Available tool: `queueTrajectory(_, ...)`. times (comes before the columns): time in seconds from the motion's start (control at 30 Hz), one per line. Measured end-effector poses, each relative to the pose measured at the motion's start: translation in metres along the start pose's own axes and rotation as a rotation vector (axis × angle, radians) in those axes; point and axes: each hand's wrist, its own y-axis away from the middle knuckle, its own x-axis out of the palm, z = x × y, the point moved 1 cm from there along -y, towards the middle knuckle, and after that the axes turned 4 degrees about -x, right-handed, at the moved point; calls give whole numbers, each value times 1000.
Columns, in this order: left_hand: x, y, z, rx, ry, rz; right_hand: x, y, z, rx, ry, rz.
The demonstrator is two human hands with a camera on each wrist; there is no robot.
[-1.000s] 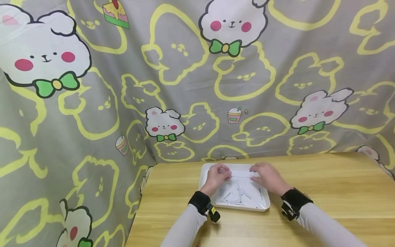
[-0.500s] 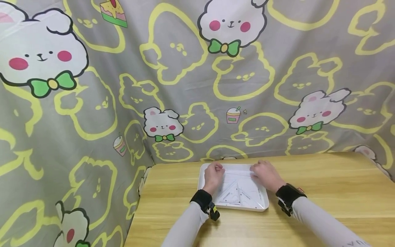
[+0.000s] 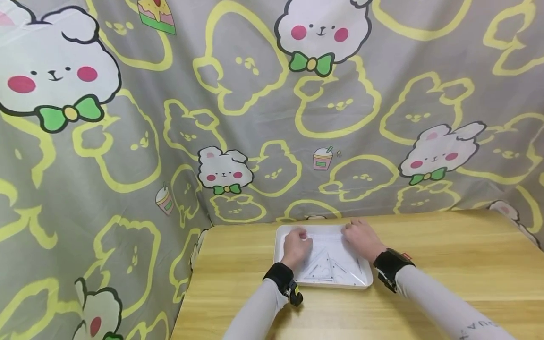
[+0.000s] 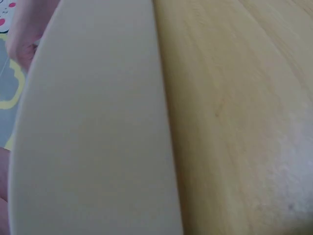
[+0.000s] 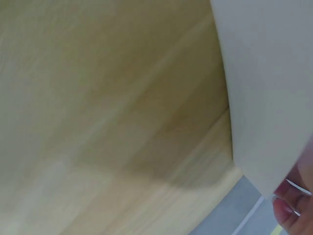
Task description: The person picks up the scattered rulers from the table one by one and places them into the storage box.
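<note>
A white tray (image 3: 280, 236) lies on the table with clear plastic set squares (image 3: 325, 267) in its near half. Across the tray's far part stretches a clear ruler (image 3: 325, 238), faint against the white. My left hand (image 3: 295, 249) reaches over the tray's left side, its curled fingers pinching the ruler's left end. At the other end my right hand (image 3: 363, 239) grips it over the far right corner. A thin bright edge shows between the right fingers (image 5: 283, 209) in the right wrist view. The left wrist view shows mostly the tray's outer wall (image 4: 98, 122), which hides the left fingertips.
The wooden table (image 3: 238, 293) extends around the tray on all sides. A grey curtain (image 3: 263, 123) with rabbit prints hangs behind the table and along its left side. Both wrists wear black straps (image 3: 278, 276).
My right hand has moved slightly left and away from me along the tray's far right side. The left hand has shifted a little, while the set squares have stayed in place.
</note>
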Motion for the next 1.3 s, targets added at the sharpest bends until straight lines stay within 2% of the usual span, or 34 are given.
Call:
queueTrajectory(0.27, -10, 5, -3, 83, -49, 2, -4, -3, 2, 64, -50, -31)
queueTrajectory(0.47, -17, 14, 5, 167, -144, 47, -8, 5, 11, 86, -158, -57)
queueTrajectory(0.63, -22, 21, 8, 180, -178, 109, -13, 9, 20, 103, -225, -86)
queueTrajectory(0.9, -22, 28, 10, 147, -183, 159, -21, 22, 27, 140, -306, -86)
queueTrajectory(1.0, -24, 27, 9, 168, -174, 150, -24, 26, 28, 167, -330, -79)
queueTrajectory(1.1, -31, 31, 6, 198, -138, 126, -30, 30, 33, 172, -344, -112)
queueTrajectory(1.2, -39, 42, 0, 238, -81, 110, -40, 39, 42, 162, -352, -170)
queueTrajectory(1.3, -49, 59, -3, 292, -37, 111, -52, 50, 56, 150, -369, -239)
